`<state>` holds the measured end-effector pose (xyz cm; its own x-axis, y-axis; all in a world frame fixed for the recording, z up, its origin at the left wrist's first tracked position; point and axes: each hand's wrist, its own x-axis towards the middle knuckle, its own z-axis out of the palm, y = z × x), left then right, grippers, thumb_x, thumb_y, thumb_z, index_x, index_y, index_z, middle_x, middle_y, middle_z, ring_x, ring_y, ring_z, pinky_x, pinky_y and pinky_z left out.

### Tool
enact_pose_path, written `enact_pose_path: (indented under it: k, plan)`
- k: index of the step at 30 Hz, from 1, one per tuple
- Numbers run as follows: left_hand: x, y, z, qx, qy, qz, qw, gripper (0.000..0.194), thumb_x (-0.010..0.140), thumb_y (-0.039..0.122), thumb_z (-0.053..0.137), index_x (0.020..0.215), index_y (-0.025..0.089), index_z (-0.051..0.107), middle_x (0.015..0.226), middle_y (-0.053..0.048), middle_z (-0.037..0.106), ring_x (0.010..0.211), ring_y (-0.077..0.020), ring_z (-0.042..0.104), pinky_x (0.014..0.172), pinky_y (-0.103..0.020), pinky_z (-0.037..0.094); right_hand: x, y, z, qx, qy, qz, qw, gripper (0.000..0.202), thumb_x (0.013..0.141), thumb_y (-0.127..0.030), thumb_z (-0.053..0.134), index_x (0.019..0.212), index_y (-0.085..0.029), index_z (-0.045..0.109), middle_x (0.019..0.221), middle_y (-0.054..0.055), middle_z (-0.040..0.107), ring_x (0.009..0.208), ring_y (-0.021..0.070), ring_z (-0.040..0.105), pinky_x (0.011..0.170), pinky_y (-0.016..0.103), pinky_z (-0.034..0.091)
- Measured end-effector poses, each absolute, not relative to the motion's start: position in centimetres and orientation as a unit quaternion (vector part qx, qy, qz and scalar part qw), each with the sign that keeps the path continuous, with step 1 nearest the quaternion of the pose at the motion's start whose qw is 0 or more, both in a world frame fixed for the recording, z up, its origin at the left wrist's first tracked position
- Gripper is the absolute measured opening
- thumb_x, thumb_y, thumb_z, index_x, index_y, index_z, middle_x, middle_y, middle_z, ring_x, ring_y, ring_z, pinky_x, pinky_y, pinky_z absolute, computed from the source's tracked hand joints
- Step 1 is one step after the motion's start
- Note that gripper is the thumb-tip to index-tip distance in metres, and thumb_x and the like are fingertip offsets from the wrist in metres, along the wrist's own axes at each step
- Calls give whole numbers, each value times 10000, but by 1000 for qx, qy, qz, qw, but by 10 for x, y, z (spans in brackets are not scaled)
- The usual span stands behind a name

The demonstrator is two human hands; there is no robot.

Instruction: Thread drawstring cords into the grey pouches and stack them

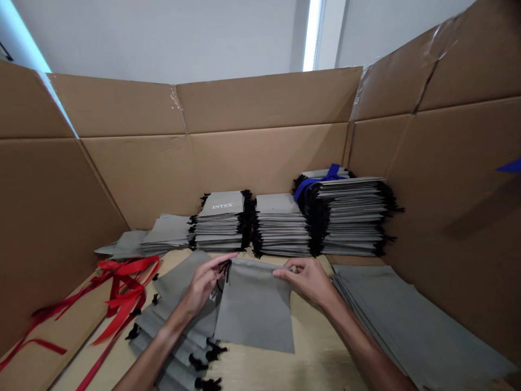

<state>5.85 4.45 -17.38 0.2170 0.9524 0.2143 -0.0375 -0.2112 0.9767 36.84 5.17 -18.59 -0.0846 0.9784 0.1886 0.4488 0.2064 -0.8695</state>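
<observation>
Drawstring bag of flat grey cloth [256, 309] spread between both hands, over the middle of a pale wood-toned table [321, 358]. Whether its lower edge touches the tabletop, cannot tell.

Right hand [307, 278]: thumb in front of the top hem, fingers bent behind, clamped on the corner. Likely keeps the hem straight and the panel flat. Left hand [207, 278]: at the opposite corner, forefinger stretched along the top edge, a knotted black cord [227, 267] close against the fingers. Thumb hidden; whether these fingers pinch the cord or only lie beside it, cannot tell.

Overlapping fan of grey cloth bags with black cord ends [152, 326] under and beside the left forearm. Stagger probably leaves each bag's cords free of the next. Flat pile of plain grey cloth pieces [391, 309] at the right, near that forearm: presumably within easy reach.

Along the brown cardboard wall [264, 157]: squared stack topped by white "INTEX" lettering [217, 231], plain-topped grey stack [280, 225], and taller grey stack [352, 222] with bright blue ribbon [305, 189] at its top left. Cord ends jut from the sides, perhaps so the cloth lies level. Loose red ribbon strips [122, 293] at left, beside the fan, apart from the bag in hand.
</observation>
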Motion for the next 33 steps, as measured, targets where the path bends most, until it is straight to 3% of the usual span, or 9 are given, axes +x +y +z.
enact_pose_path:
  k: [6, 11, 18, 22, 27, 33]
  plan:
    - [58, 45, -173, 629, 405, 492, 446, 442, 851, 426, 821, 1269, 282, 820, 1363, -76, 783, 1312, -294, 690, 1104, -334, 535, 369, 54, -189, -528, -662, 339, 409, 437, 791, -630, 820, 672, -213, 774, 546, -50, 405, 579, 135, 309, 560, 294, 164]
    - [65, 46, -171, 626, 471, 499, 370, 451, 798, 543, 864, 1107, 215, 857, 1138, -105, 849, 1033, -276, 777, 900, -319, 610, 367, 49, -182, -527, -668, 342, 398, 451, 786, -645, 821, 677, -210, 770, 539, -59, 390, 563, 129, 293, 546, 292, 165]
    - [67, 49, -174, 612, 515, 488, 349, 458, 750, 617, 861, 988, 227, 884, 1052, -107, 868, 978, -315, 794, 857, -356, 618, 359, 46, -186, -510, -699, 299, 404, 403, 835, -596, 798, 736, -207, 779, 632, -25, 566, 631, 157, 460, 593, 284, 277]
    - [65, 50, -172, 615, 527, 492, 320, 415, 767, 609, 838, 934, 233, 891, 1042, -108, 869, 1016, -336, 788, 926, -386, 598, 355, 45, -189, -504, -712, 276, 402, 406, 938, -602, 660, 887, -221, 789, 600, -44, 470, 583, 153, 399, 577, 294, 243]
    - [63, 53, -176, 603, 531, 495, 332, 425, 744, 606, 849, 937, 230, 899, 1042, -119, 870, 1023, -353, 785, 951, -412, 584, 354, 49, -193, -510, -717, 249, 404, 477, 999, -609, 542, 849, -219, 770, 574, -57, 334, 563, 160, 360, 573, 310, 212]
    - [63, 54, -182, 585, 537, 501, 344, 446, 726, 613, 863, 940, 224, 900, 1046, -123, 870, 1042, -360, 778, 952, -413, 571, 355, 54, -203, -496, -713, 261, 422, 453, 996, -580, 582, 773, -218, 737, 568, -39, 432, 564, 161, 388, 597, 316, 235]
